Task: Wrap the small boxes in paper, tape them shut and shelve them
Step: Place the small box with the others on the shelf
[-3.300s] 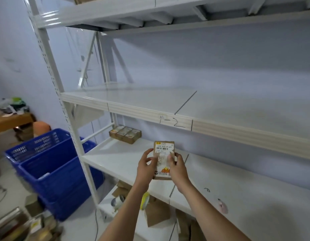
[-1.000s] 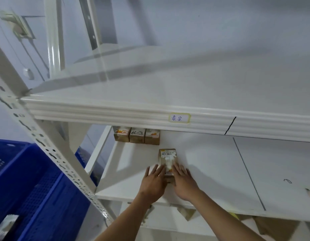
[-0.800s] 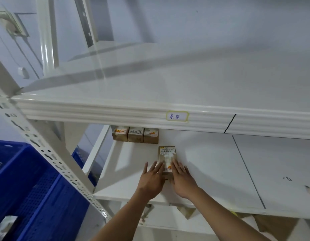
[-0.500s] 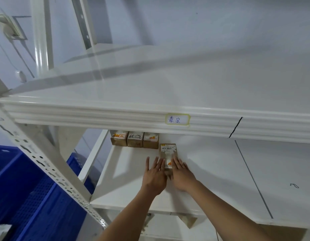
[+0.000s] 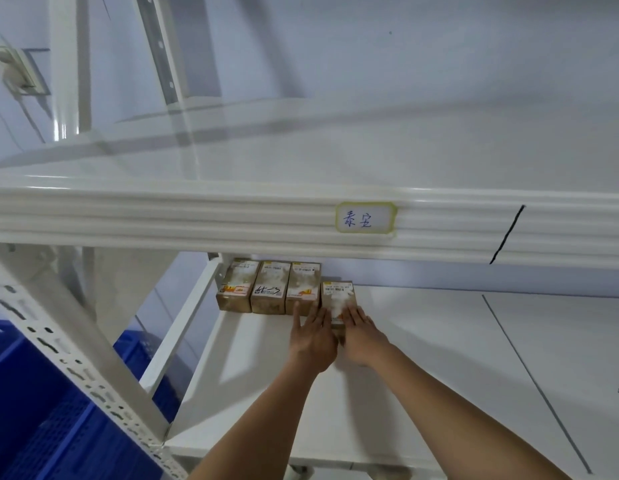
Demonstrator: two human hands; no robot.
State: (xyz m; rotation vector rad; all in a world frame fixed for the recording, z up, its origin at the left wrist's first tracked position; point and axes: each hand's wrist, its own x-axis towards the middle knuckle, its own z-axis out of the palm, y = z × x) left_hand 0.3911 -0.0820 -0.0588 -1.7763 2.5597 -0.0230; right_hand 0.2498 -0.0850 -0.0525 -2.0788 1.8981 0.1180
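My left hand (image 5: pixel 313 336) and right hand (image 5: pixel 361 336), fingers straight, press the wrapped box (image 5: pixel 337 299) on the shelf (image 5: pixel 439 358). Three shelved boxes (image 5: pixel 270 287) sit just left. Shelving nearly complete; release remains.

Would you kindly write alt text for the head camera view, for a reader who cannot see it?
Two open hands, left hand and right hand, push a wrapped box along a white shelf beside a row of three boxes. A handwritten label marks the shelf edge above.
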